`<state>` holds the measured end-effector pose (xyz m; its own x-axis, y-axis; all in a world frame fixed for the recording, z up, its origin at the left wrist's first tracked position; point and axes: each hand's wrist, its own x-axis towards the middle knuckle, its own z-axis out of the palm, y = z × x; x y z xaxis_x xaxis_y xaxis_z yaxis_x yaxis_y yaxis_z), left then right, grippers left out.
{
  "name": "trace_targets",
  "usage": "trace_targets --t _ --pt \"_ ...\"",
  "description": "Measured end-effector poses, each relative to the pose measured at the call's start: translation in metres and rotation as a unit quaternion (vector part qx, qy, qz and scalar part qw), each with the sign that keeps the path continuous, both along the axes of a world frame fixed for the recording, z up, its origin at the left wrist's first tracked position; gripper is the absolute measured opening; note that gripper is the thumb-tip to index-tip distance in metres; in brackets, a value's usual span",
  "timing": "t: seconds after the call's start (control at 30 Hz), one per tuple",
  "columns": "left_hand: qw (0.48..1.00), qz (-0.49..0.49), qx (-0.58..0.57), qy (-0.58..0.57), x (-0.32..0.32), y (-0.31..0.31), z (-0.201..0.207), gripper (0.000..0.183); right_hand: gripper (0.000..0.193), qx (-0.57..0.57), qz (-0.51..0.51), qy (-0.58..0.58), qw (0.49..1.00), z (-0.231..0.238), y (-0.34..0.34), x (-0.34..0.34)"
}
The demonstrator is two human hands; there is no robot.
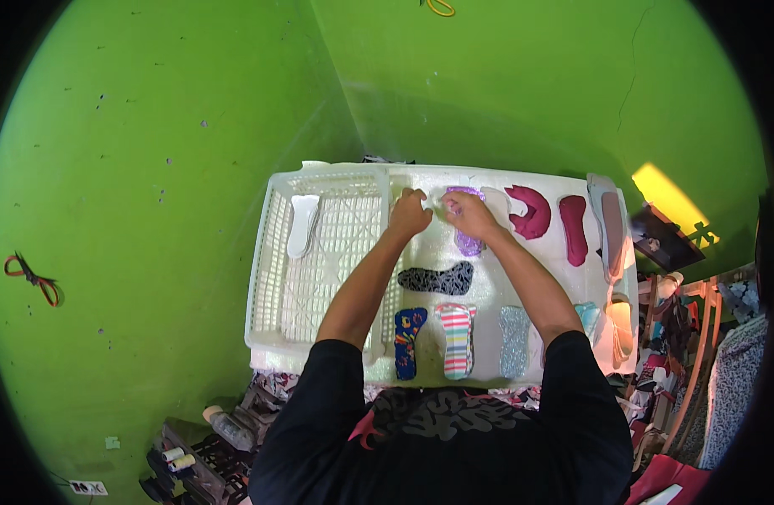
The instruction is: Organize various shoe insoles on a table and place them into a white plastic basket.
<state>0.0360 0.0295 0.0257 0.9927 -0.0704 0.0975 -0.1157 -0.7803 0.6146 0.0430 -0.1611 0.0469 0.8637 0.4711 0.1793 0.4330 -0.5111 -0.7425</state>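
Over the far part of the white board, my left hand (pixel 412 214) has its fingers bent, with a gap between them and the thumb and nothing visible inside. Close to its right, my right hand (pixel 471 214) is above a purple glitter sole-shaped piece (pixel 469 244) and covers part of it. Its fingers are drawn together; whatever they may hold is too small to make out. Nearer me lies a black sole-shaped piece (pixel 437 279) with pale lines. Below that are a blue patterned piece (pixel 410 341), a striped piece (pixel 456 341) and a silver glitter piece (pixel 513 341).
A white plastic basket (pixel 273 278) holds a white sole-shaped piece (pixel 303 225) on the left. Maroon pieces, one curved (pixel 534 215) and one straight (pixel 575 227), lie right of my hands. Green walls (pixel 235 109) rise behind; clutter and a wooden frame (pixel 694 370) stand at right.
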Motion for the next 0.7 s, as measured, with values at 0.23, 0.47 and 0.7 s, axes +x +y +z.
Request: trace_targets --t 0.23,0.47,0.7 --pt "0.989 0.051 0.093 0.103 0.033 -0.011 -0.027 0.056 0.045 -0.097 -0.043 0.032 0.994 -0.039 0.028 0.043" --pt "0.974 0.062 0.133 0.174 0.062 -0.015 -0.038 0.059 0.050 -0.152 -0.053 0.019 0.987 -0.065 0.043 0.075" --pt "0.969 0.049 0.195 0.142 0.066 -0.020 -0.051 0.062 0.046 -0.215 -0.078 0.052 0.972 -0.082 0.056 0.088"
